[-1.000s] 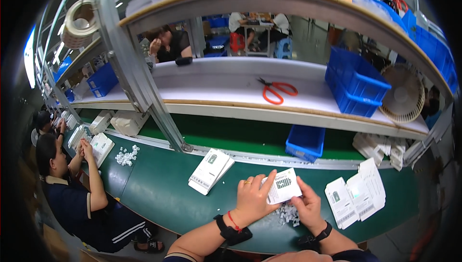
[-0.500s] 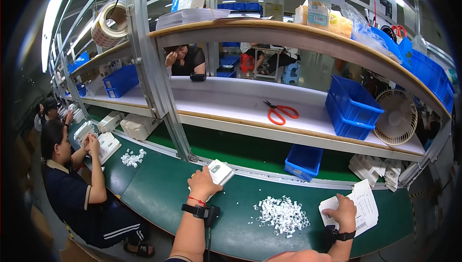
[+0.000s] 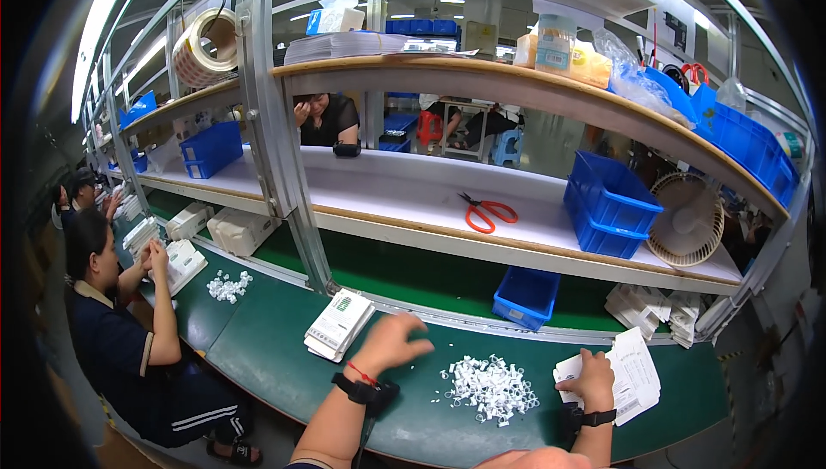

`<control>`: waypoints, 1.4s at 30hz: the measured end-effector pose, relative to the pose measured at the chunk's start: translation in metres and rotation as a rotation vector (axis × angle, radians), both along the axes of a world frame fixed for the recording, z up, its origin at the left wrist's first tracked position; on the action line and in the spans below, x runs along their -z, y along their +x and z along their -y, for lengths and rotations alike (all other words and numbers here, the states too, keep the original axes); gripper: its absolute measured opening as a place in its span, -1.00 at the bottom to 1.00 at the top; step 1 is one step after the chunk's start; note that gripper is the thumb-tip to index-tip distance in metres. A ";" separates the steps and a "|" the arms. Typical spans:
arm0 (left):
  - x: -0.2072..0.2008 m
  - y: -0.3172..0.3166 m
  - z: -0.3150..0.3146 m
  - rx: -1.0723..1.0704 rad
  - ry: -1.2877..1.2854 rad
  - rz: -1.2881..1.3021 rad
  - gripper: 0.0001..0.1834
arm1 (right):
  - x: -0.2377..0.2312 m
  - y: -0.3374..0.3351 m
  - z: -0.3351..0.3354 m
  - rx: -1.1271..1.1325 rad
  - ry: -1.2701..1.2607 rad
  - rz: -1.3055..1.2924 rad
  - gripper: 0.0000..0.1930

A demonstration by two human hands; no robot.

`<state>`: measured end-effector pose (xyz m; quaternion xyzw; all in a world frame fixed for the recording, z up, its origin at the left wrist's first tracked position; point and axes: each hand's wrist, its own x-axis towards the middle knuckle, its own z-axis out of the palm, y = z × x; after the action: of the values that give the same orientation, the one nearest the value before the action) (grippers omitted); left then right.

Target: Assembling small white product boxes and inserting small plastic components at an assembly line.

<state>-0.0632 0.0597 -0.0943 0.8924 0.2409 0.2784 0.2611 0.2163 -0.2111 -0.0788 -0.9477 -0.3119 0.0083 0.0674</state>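
Observation:
My left hand [image 3: 393, 344] is above the green bench, its fingers stretched out toward the right and nothing in them. Just left of it lies a stack of flat white printed cartons [image 3: 341, 323]. At the right, my right hand [image 3: 594, 380] rests with thumb and fingers apart on more flat white cartons [image 3: 635, 376], which fan out under and beside it. Part of these cartons is hidden by the hand. Between my hands a pile of small white ring-like plastic pieces [image 3: 492, 390] is spread on the bench.
A blue bin [image 3: 527, 297] stands behind the pile. On the shelf above are red-handled scissors [image 3: 487, 212], stacked blue bins [image 3: 609, 219] and a fan [image 3: 686, 220]. A co-worker [image 3: 120, 323] sits at the left by a smaller pile of white pieces [image 3: 229, 286].
My left hand has come off the left carton stack and moved right, its fingers stretching out. The right hand stays on the right cartons. The whole view has shifted slightly.

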 end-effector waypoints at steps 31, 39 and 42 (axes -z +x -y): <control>0.027 0.037 0.032 0.271 -0.497 0.092 -0.87 | 0.017 -0.050 -0.036 -0.226 1.347 -1.239 -0.59; -0.014 0.065 0.095 0.358 -0.332 0.377 -0.82 | 0.017 -0.078 -0.028 -0.544 0.947 -0.809 -0.84; -0.009 0.068 0.108 0.321 -0.413 0.304 -0.82 | 0.014 -0.085 -0.028 -0.573 0.954 -0.685 -0.85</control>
<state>0.0043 -0.0481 -0.0858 0.7951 0.1065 0.3090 0.5108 0.1315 -0.1834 -0.0932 -0.6365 -0.4826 0.1883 0.5714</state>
